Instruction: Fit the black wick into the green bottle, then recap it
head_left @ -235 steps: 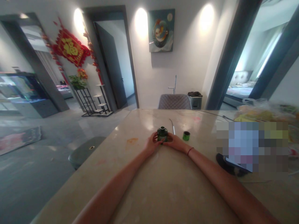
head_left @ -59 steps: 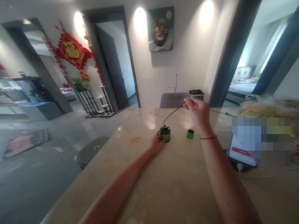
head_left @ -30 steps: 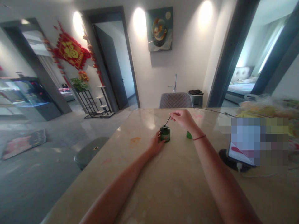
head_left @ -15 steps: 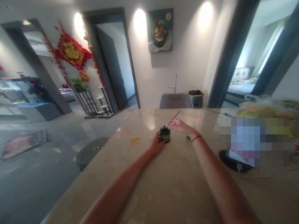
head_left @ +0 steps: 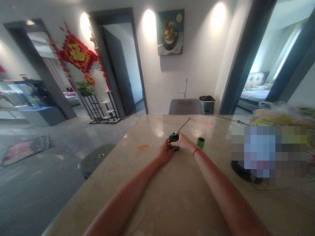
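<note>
Two hands fill my feed, both at the small dark green glass bottle (head_left: 173,138), which stands at 12 o'clock on the marble tabletop (head_left: 182,203). The left hand (head_left: 163,152) is curled around its near side, holding it. The right hand (head_left: 183,142) lies across the neck with its fingers bunched; I cannot tell whether they pinch the thin dark rod (head_left: 183,126) rising from the mouth and leaning toward 1 o'clock. The glass should be smooth, fairly heavy for its size and breakable, so I'd take it by the body, and the slender, stiff rod low down, near the neck. I can't see what the bottle holds. A green cylindrical cap (head_left: 200,142) stands at 3 o'clock, just beyond the right hand.
</note>
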Tool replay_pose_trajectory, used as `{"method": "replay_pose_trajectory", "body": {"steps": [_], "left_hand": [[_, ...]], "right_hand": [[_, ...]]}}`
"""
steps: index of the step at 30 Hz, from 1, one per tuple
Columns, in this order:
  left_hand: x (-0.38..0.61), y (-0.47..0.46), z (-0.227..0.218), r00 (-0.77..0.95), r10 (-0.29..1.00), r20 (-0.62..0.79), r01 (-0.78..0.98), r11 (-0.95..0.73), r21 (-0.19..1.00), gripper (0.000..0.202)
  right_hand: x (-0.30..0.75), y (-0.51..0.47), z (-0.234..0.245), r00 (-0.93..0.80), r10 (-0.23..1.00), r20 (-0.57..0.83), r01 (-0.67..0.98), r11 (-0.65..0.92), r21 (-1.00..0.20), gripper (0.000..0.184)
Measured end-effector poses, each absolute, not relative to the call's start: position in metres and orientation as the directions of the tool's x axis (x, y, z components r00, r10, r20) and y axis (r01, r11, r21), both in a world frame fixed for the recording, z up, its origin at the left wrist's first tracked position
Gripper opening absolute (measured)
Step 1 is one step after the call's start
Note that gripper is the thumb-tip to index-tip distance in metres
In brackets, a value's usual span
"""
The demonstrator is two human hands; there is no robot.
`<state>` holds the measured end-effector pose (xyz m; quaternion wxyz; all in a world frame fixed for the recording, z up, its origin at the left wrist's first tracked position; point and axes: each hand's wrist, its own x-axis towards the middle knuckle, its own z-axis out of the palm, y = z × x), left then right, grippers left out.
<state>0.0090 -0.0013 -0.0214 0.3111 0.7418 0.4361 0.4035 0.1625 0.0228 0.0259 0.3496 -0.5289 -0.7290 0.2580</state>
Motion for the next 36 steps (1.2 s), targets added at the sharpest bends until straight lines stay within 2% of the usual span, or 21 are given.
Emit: {"method": "replay_pose_trajectory", "body": {"steps": [8,12,21,28,36], "left_hand": [[0.008,-0.003,-0.016,0.230,0.915,0.332,0.541,-0.404,0.737,0.065],[0.009,-0.003,-0.016,0.232,0.920,0.315,0.579,-0.391,0.715,0.063],[0.010,-0.006,-0.015,0.190,0.943,0.273,0.634,-0.330,0.700,0.069],[0.010,-0.009,-0.014,0.209,0.948,0.239,0.700,-0.316,0.640,0.053],[0.008,-0.013,-0.009,0.302,0.913,0.274,0.750,-0.405,0.523,0.027]], "right_hand": [[0.162,0.024,0.026,-0.180,0.955,0.236,0.652,0.295,-0.699,0.060],[0.166,0.025,0.025,-0.235,0.942,0.239,0.642,0.335,-0.690,0.065],[0.168,0.023,0.035,-0.264,0.912,0.315,0.657,0.409,-0.633,0.054],[0.175,0.035,0.049,-0.193,0.896,0.400,0.587,0.432,-0.685,0.056],[0.176,0.086,0.045,-0.128,0.903,0.411,0.665,0.386,-0.639,0.056]]}}
